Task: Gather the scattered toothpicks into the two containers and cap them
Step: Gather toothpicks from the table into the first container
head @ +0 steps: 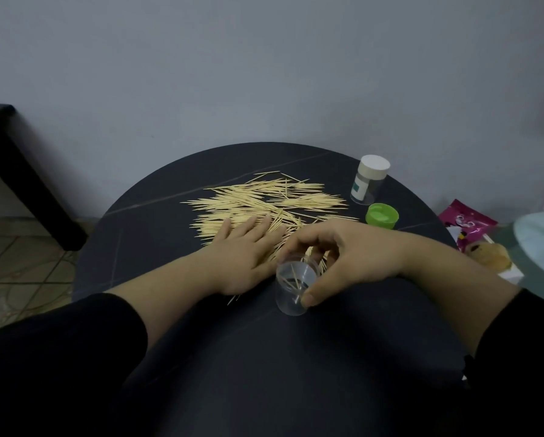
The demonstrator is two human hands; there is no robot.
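One view is covering the scene. The head camera is looking forward and down from the person's head, facing the round dark table (144, 222) and the grey wall (264, 74) at 12 o'clock. It is sitting near: the left hand (245, 250) is reaching in from 7 o'clock, the right hand (352, 257) from 4 o'clock, and the clear container (291, 290) is showing just under the view's centre.
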